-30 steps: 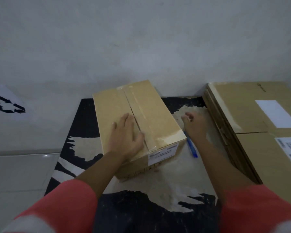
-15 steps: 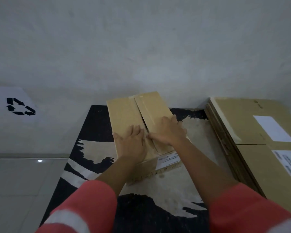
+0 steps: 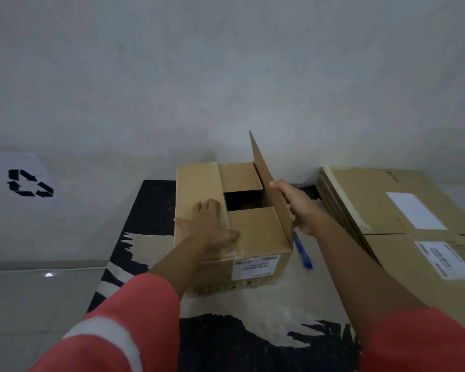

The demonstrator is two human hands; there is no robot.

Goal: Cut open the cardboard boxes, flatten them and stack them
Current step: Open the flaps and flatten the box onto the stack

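Observation:
A brown cardboard box [image 3: 253, 237] stands on a black and cream mat [image 3: 145, 210] by the wall. Its right top flap [image 3: 269, 189] is raised upright, showing two inner flaps and a dark gap between them. My left hand [image 3: 207, 226] lies flat on the left top flap, thumb on the near inner flap. My right hand [image 3: 295, 208] grips the outer side of the raised flap. A blue cutter [image 3: 302, 251] lies on the mat just right of the box.
A stack of flattened cardboard boxes [image 3: 403, 210] with white labels lies at the right, against the wall. A white sheet with a black recycling symbol [image 3: 28, 183] is at the left. Pale floor tiles [image 3: 38, 299] run left of the mat.
My right hand left the cutter on the mat, came onto the box top, then swung the right flap up and open. My left hand stayed pressing on the left flap.

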